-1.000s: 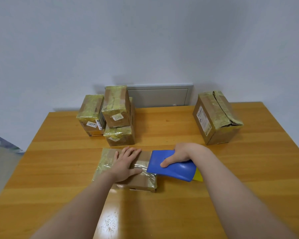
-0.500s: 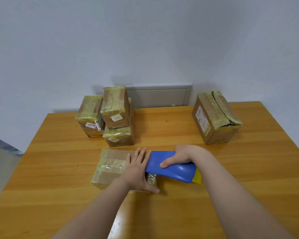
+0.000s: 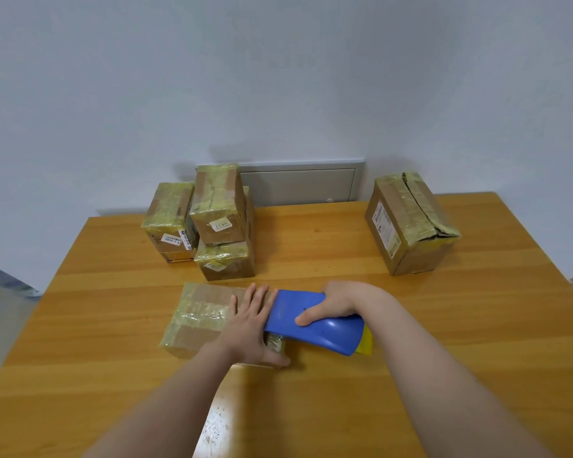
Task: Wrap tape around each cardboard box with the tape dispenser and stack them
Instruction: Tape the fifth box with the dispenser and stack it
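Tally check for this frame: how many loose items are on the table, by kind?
Cardboard boxes: 5: flat box, left box, upper box, lower box, large box; a sliver behind the upper box may be another.
Blue tape dispenser: 1
Total: 6

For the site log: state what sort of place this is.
Probably a simple indoor packing station: a wooden table set against a bare wall, labelled cardboard boxes wrapped in tape, and a blue tape dispenser gripped by the right hand.
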